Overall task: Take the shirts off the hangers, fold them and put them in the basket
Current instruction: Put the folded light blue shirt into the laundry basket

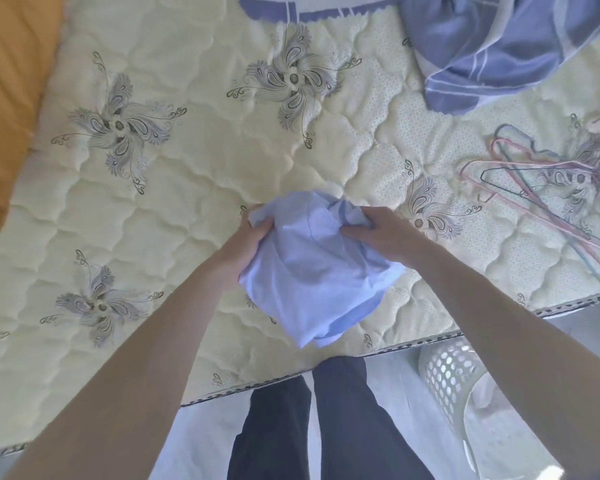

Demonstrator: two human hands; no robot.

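Both hands clasp folded pale-blue shirt over near mattress edge: left hand, right hand. Step: transfer. Next, likely: carry right and near, lower into white basket. Empty hangers far right.

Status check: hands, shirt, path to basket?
Left hand and right hand gripping folded pale blue shirt. White perforated plastic basket lower right, nothing between.

Bare forearms, dark trousers

A home bedroom. A bare quilted mattress fills the view, an orange pillow at its far left corner, a white laundry basket beside its near edge
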